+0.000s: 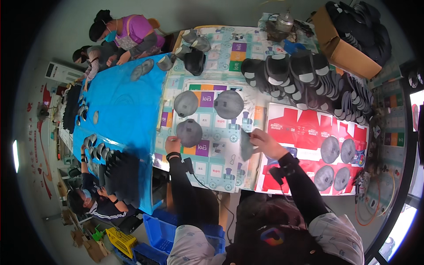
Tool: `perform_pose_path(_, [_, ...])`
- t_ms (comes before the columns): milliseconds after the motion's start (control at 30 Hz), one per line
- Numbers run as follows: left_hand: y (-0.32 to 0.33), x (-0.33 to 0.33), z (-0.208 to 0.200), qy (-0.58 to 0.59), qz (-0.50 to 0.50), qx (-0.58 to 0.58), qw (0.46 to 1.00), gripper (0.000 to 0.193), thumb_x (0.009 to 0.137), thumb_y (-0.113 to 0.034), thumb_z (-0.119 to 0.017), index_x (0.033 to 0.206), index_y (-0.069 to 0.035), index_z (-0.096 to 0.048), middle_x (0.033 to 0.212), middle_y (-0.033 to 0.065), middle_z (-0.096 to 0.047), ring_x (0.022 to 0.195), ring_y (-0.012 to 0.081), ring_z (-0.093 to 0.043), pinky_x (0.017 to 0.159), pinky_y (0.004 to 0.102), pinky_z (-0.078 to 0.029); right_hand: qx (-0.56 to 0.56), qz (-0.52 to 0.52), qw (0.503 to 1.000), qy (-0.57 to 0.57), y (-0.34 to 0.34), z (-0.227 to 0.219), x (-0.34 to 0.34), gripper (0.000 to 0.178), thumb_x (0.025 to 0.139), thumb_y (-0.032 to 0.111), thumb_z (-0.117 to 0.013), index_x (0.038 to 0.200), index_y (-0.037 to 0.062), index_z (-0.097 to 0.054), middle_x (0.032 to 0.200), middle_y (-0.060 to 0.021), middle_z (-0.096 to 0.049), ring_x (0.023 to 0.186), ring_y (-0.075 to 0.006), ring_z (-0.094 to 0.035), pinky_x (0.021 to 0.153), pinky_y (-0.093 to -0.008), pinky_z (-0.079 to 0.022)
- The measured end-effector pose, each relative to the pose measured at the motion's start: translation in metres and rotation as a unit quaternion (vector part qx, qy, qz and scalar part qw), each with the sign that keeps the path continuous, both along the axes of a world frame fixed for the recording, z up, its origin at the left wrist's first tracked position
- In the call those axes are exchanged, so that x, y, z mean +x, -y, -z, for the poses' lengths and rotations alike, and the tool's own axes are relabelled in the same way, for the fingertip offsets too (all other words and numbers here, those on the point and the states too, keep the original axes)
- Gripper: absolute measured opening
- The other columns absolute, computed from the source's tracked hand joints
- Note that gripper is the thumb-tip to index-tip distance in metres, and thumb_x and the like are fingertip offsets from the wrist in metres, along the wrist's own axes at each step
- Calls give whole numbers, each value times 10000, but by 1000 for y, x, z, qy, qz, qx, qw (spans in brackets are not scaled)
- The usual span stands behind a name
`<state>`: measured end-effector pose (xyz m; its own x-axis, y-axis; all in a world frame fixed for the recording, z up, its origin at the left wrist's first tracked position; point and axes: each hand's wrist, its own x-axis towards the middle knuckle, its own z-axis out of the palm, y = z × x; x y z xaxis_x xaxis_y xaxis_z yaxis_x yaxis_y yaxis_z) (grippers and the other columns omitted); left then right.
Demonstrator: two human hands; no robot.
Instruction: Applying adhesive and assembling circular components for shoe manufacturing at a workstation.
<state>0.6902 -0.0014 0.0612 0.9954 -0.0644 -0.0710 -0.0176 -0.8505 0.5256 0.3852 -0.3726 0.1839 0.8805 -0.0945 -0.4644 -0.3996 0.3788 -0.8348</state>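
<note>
My right hand (264, 145) pinches a grey felt-like piece (246, 145), seen nearly edge-on above the patterned table cover. My left hand (173, 145) is closed at the lower left edge of a flat round grey piece (189, 133); whether it grips that edge is hard to make out. Two more round grey pieces lie farther off, one at the left (186, 104) and a larger one at the right (229, 104). Each bears a small dark patch.
Several grey rounds (330, 150) rest on a red and white sheet (287, 128) at right. Behind are rows of black-and-grey cap-like pieces (304, 73) and a full cardboard box (340, 48). Co-workers sit along a blue-covered table (119, 101) at left. Blue crates (159, 232) stand below.
</note>
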Motion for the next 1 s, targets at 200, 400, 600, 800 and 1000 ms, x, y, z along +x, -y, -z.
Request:
perform_pose_path(200, [-12,31,29,-65,-46,-48,996,115,779,-113,-742,883,-82,-703,818,100,-736,803,269,-725,744,387,-567,17,147,989,-24,-45,75,65,110,990,109,-546,1054,24,-518,1020,-66,-525,930,-156,-600,797,-375,-644])
perform_pose_path(400, [-20,40,49,19,-38,-83,996,126,808,-90,-720,933,-80,-736,858,98,-742,843,266,-729,764,386,-565,-216,188,951,-120,-65,144,77,143,937,69,-607,1054,17,-542,1006,-142,-609,830,-247,-695,672,-394,-613])
perform_pose_path(600, [-35,36,48,50,-9,-117,992,202,931,-165,-625,1034,-46,-752,955,137,-758,911,320,-726,811,392,-556,-510,165,840,-88,-90,141,79,149,900,57,-596,1033,123,-586,1059,-119,-651,862,-416,-669,732,-519,-540])
perform_pose_path(800, [-15,12,73,1,-30,-211,977,418,913,-121,-624,1329,-96,-611,1176,112,-697,983,239,-698,853,367,-539,-550,121,825,-43,-74,152,49,223,928,229,-631,1141,168,-655,1132,-150,-657,889,-383,-684,765,-504,-559])
perform_pose_path(1000, [-85,31,81,-104,-66,-247,961,624,955,-273,-613,1490,-50,-380,1413,196,-550,1258,391,-568,995,468,-495,-557,56,828,-22,-81,96,31,390,901,331,-679,1264,189,-652,1318,-169,-568,941,-375,-684,830,-476,-557])
